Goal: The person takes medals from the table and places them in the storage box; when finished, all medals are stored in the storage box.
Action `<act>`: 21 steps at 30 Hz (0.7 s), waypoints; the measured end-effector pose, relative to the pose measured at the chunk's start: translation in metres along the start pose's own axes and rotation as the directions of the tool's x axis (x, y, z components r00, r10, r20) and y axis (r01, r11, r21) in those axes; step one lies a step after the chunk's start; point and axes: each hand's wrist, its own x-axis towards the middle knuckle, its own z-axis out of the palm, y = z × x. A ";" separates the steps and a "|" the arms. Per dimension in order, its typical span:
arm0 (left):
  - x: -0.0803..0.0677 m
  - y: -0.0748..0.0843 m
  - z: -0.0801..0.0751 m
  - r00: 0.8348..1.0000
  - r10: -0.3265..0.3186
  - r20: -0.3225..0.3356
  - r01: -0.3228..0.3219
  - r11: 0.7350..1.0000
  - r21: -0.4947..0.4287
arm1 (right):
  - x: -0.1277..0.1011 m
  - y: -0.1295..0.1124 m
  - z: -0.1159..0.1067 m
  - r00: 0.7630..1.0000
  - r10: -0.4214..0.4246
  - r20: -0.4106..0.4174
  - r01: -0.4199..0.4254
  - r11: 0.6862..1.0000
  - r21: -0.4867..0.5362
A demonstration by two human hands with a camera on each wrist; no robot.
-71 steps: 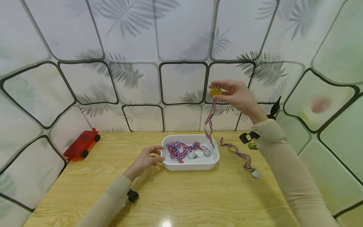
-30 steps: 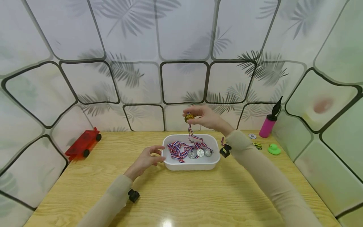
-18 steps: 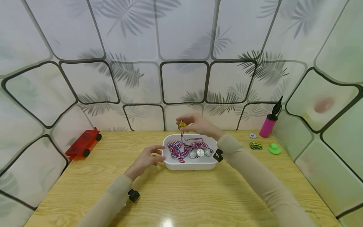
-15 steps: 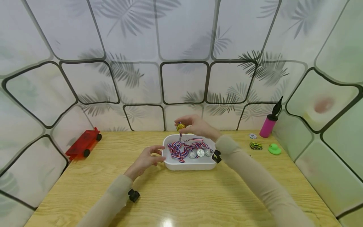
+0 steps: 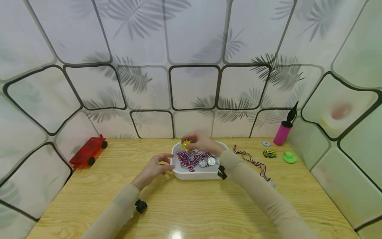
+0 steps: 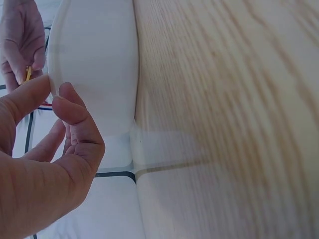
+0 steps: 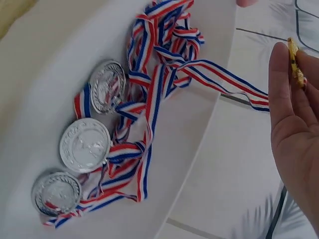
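My right hand (image 5: 200, 142) pinches a gold medal (image 5: 186, 145) over the back left part of a white plastic tub (image 5: 197, 176). The medal's striped ribbon runs down into the tub in the right wrist view. Inside lie several silver medals (image 7: 85, 145) and a tangle of red, white and blue ribbon (image 7: 162, 30). The rightmost one is partly covered by my right sleeve in the head view. At the tub's left end, my left hand (image 5: 153, 168) holds the rim between thumb and curled fingers (image 6: 75, 112).
Right of the tub, another silver medal (image 5: 271, 183) lies on the wooden table with its ribbon stretched out. Beyond it are a toy car (image 5: 270, 153), a green rubber duck (image 5: 289, 157), a round chip (image 5: 266, 143) and a pink hand pump (image 5: 282, 133). A red wheeled toy (image 5: 89, 151) stands far left.
My right hand has carried the gold medal left and down from high at the right to over the tub, its ribbon settling inside. My left hand has stayed on the rim.
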 end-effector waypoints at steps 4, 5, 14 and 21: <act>-0.001 0.000 0.000 1.000 0.003 -0.003 -0.003 1.000 -0.002 | 0.001 0.005 0.009 0.999 0.037 0.008 -0.036 0.999 -0.039; -0.001 0.001 0.000 1.000 0.002 -0.002 -0.002 1.000 0.002 | 0.001 0.006 0.011 0.999 0.051 0.005 -0.051 0.997 -0.055; -0.001 0.001 0.000 1.000 -0.010 -0.002 0.010 1.000 0.020 | 0.007 0.017 0.033 0.989 0.139 -0.050 -0.138 0.990 0.022; -0.002 0.001 0.000 1.000 -0.008 -0.002 0.008 1.000 0.026 | 0.009 0.024 0.044 0.986 0.169 -0.009 -0.169 0.984 -0.062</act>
